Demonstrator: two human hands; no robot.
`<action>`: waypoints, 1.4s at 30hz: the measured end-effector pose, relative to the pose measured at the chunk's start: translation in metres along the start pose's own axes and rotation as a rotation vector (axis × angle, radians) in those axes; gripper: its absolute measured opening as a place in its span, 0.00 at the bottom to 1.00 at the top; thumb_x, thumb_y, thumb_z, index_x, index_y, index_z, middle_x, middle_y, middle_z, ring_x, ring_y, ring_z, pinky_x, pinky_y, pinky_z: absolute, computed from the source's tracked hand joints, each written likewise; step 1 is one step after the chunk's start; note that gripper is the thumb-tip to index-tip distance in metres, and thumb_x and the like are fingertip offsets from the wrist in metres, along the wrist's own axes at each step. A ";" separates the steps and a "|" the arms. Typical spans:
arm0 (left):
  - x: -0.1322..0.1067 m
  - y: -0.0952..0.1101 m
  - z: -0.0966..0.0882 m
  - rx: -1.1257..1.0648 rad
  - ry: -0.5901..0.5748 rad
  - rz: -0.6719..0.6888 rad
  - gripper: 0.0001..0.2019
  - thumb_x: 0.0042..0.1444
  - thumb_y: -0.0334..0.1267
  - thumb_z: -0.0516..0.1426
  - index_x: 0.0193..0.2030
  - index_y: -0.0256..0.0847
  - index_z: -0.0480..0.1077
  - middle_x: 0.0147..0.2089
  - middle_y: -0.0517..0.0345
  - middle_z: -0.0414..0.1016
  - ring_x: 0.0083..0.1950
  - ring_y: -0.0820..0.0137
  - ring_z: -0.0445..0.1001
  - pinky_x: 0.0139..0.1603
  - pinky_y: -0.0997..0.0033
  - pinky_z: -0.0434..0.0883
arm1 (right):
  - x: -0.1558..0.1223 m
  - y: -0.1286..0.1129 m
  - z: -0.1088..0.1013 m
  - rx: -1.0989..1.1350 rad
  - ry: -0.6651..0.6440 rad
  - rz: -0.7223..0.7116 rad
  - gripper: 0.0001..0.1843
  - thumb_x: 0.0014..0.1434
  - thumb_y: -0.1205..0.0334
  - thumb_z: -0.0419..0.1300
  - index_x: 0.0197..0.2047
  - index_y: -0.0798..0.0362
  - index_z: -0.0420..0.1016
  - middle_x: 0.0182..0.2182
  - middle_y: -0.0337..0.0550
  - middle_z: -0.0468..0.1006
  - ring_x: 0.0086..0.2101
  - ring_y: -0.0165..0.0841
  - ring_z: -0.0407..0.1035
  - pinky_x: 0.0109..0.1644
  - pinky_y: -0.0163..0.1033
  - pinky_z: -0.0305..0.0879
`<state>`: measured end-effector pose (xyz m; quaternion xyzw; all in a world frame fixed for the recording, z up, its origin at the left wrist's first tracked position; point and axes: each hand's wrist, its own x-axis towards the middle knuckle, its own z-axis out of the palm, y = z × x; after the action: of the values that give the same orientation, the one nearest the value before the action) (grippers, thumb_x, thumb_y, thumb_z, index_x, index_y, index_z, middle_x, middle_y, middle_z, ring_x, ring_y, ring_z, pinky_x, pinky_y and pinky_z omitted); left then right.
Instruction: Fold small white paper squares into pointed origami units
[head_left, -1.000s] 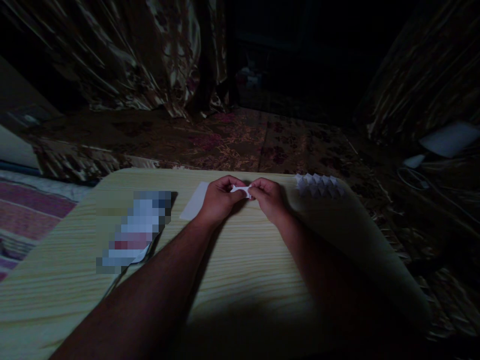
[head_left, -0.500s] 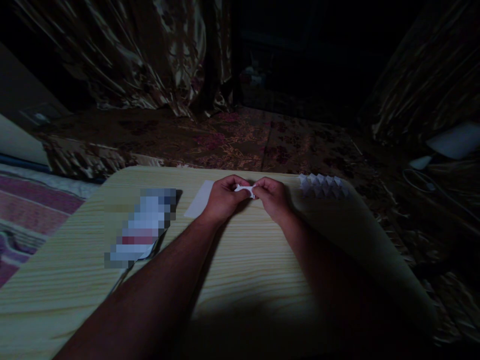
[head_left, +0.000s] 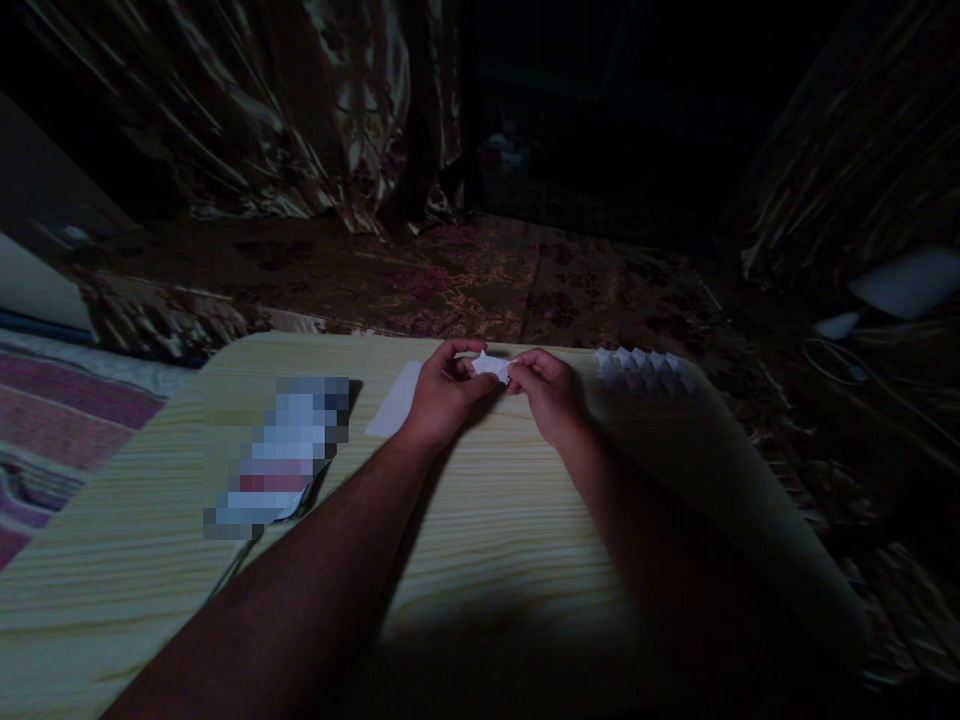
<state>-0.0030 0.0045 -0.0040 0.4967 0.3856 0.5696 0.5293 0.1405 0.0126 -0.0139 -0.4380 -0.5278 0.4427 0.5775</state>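
Observation:
Between both hands, above the far part of the table, is a small white folded paper star [head_left: 491, 367]. My left hand [head_left: 448, 385] pinches its left side, thumb in front. My right hand [head_left: 544, 385] grips the star's right edge between thumb and fingers. White paper [head_left: 394, 400] lies flat just left of my left hand, partly hidden behind it. To the right of my right hand, several similar white paper stars [head_left: 645, 372] stand in rows near the table's far right corner.
A phone-like device [head_left: 281, 455], its screen blurred out, lies on the wooden table [head_left: 510, 520] at left with a cable [head_left: 229, 570] running toward me. Patterned cloth and curtains [head_left: 360, 120] are behind the table. A white lamp-like object [head_left: 907, 283] sits at far right.
The paper star has turned so that more of its face and a top point show. My left fingers have loosened and spread a little behind it.

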 end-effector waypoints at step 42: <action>0.001 0.000 -0.002 -0.073 0.173 0.011 0.11 0.42 0.37 0.63 0.34 0.37 0.72 0.28 0.57 0.76 0.27 0.73 0.73 0.32 0.73 0.68 | -0.019 -0.011 0.009 -0.558 0.154 -0.284 0.07 0.52 0.58 0.60 0.35 0.49 0.70 0.33 0.39 0.75 0.31 0.31 0.65 0.36 0.37 0.63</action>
<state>-0.0053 0.0058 -0.0042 0.4282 0.4062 0.6271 0.5084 0.1315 -0.0085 -0.0068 -0.5338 -0.6393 0.1615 0.5295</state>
